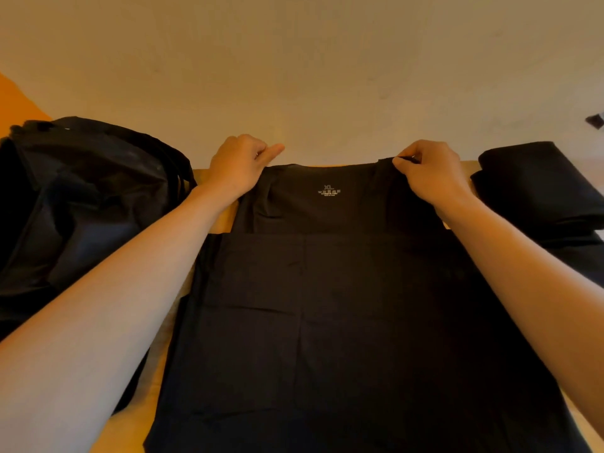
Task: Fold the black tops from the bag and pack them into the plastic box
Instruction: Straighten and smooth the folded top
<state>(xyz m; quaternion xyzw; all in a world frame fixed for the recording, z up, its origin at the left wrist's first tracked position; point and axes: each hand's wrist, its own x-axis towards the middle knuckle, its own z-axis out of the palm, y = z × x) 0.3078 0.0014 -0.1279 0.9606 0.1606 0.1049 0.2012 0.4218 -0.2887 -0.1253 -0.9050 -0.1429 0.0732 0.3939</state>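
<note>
Black top [327, 305] lies spread mid-frame, left hand [240, 166] and right hand [429, 171] pinching its shoulders; black bag [81, 197] slumps at left, folded dark pile [539, 191] cut off at right edge; forearms hide the top's sides

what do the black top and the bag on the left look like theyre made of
The black top looks like thin, matte, soft fabric, probably cotton or a blend: it lies flat with soft fold creases. The bag looks like smoother synthetic cloth, perhaps nylon: faint sheen on its crumpled folds.
</note>
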